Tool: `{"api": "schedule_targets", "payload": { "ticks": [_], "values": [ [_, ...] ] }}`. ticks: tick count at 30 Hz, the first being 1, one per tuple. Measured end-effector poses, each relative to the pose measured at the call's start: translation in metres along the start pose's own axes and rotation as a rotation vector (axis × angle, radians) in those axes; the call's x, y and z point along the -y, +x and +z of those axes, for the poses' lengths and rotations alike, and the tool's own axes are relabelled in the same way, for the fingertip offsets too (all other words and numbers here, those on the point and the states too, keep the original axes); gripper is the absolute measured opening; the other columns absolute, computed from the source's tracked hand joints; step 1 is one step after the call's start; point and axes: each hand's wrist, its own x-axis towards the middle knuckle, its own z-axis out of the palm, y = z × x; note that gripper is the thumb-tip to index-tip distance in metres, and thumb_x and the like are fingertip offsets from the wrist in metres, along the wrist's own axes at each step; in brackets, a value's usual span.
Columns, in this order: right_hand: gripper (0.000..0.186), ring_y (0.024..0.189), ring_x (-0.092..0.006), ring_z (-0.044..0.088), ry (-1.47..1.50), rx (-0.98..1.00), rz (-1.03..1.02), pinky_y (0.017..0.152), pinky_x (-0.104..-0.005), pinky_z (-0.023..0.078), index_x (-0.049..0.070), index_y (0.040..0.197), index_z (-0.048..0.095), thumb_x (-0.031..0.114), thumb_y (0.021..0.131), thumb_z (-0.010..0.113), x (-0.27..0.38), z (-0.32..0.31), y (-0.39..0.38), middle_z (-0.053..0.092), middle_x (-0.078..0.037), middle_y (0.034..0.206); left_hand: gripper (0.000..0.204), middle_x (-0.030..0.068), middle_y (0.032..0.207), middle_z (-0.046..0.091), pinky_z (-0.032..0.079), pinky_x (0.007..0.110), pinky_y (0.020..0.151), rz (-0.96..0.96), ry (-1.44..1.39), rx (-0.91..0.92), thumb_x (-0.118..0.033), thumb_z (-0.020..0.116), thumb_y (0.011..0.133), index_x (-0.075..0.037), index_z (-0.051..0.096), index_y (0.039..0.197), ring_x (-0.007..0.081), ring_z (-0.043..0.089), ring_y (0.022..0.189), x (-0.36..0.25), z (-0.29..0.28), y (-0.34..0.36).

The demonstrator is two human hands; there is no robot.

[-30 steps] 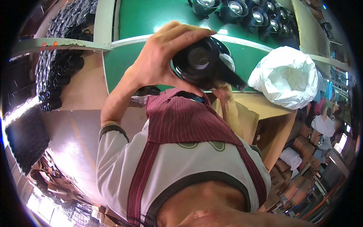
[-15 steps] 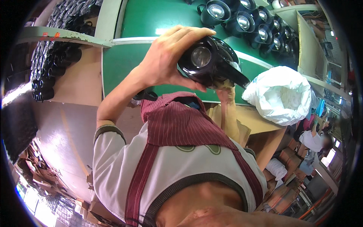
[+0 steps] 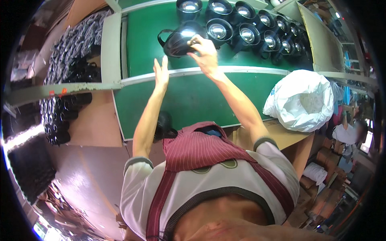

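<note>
A black jug [image 3: 176, 43] with a loop handle sits on the back part of the green bench [image 3: 144, 94], left of the rows of black jugs [image 3: 246, 37] with shiny insides. My right hand [image 3: 204, 55] reaches across the metal strip and grips the single jug at its right side, fingers curled on it. Just below that jug, my left hand [image 3: 161, 72] is raised with fingers stretched and apart, holding nothing. Another black item [image 3: 164, 124] lies at the near edge of the bench, partly hidden by my left forearm.
A white sack [image 3: 277, 102] stands on the right above a cardboard box [image 3: 303, 152]. On the left, stacked black parts [image 3: 56, 112] rest on brown board beside a pale rail [image 3: 30, 94]. Another person [image 3: 343, 134] is at the far right.
Both hands have moved forward from near my chest to the back of the bench with the black jug, which now sits there. My left hand has let go of it.
</note>
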Motion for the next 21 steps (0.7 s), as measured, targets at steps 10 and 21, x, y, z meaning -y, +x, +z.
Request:
{"api": "schedule_targets", "payload": {
  "ticks": [10,21],
  "values": [
    [0.018,0.088,-0.0407,0.065,-0.202,0.027,0.147,0.076,-0.0471,0.055,-0.002,0.091,0.065,0.013,0.086,0.058,-0.088,0.127,0.030,0.061,-0.023,0.106,0.040,0.0128,0.124,0.067,0.051,0.030,0.091,0.133,-0.017,0.312,-0.026,0.058,0.103,-0.002,0.058,0.134,0.0185,0.067,0.106,0.017,-0.033,-0.103],
    [0.019,0.101,-0.0348,0.063,-0.371,0.209,0.050,0.081,-0.0434,0.055,0.001,0.089,0.072,0.013,0.082,0.059,-0.090,0.099,0.025,0.065,-0.020,0.108,0.029,0.0103,0.114,0.069,0.051,0.031,0.094,0.295,0.130,0.512,-0.014,0.059,0.102,0.000,0.061,0.128,0.0171,0.065,0.103,-0.023,0.004,-0.138]
  ]
}}
